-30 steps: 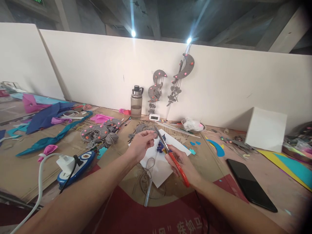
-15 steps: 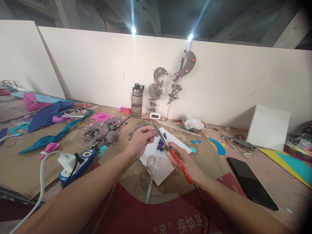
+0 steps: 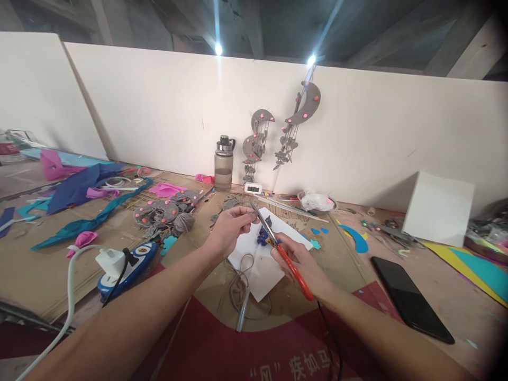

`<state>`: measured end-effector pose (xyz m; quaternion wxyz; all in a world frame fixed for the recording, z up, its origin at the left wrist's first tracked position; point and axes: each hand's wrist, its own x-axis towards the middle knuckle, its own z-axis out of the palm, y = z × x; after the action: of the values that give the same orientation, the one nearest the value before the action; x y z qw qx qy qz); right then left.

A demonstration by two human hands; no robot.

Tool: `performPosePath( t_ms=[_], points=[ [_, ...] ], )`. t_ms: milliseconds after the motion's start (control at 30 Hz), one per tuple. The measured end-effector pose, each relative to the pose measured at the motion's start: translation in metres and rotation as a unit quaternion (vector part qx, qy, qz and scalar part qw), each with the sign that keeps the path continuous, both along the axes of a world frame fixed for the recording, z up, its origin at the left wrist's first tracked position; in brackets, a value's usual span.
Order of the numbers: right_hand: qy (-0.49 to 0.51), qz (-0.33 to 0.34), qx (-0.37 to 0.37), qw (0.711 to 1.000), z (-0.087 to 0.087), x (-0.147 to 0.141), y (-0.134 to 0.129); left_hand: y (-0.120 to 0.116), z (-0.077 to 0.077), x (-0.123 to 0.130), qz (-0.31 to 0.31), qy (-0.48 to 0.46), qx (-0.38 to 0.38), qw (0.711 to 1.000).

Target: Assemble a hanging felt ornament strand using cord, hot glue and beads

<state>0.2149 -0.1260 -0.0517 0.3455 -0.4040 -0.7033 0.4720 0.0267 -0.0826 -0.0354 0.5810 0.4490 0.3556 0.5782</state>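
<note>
My left hand is closed in a pinch on a small grey piece, mostly hidden by the fingertips. In my right hand is a pair of red-handled scissors. Their silver blades point up and away, with the tips beside the grey piece; I cannot tell whether they touch it. Below the blades, a white sheet lies on the cardboard with small dark blue pieces on it. Loops of grey-brown cord and a clear thin stick lie at its near edge.
A water bottle and a small white clock stand by the white wall panel. Grey moon-shaped hangings hang there. At left are grey felt pieces and a blue power strip; at right, a black phone.
</note>
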Motion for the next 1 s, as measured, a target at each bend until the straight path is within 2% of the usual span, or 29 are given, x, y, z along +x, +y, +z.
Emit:
performPosePath(
  t_ms=[300, 633, 800, 1000],
  points=[
    [-0.072, -0.025, 0.062, 0.995, 0.002, 0.001, 0.0, 0.0, 0.0, -0.002, 0.007, 0.026, -0.001, 1.0],
    [-0.07, -0.024, 0.066, 0.995, -0.006, 0.003, 0.003, 0.002, -0.002, -0.002, 0.004, 0.026, -0.01, 1.0],
    [-0.077, -0.024, 0.073, 0.994, -0.004, 0.002, 0.002, 0.003, -0.003, -0.003, -0.008, 0.022, -0.01, 1.0],
    [-0.031, -0.04, 0.037, 0.998, -0.008, 0.0, 0.003, 0.002, 0.0, -0.005, -0.021, -0.013, 0.001, 1.0]
  ],
)
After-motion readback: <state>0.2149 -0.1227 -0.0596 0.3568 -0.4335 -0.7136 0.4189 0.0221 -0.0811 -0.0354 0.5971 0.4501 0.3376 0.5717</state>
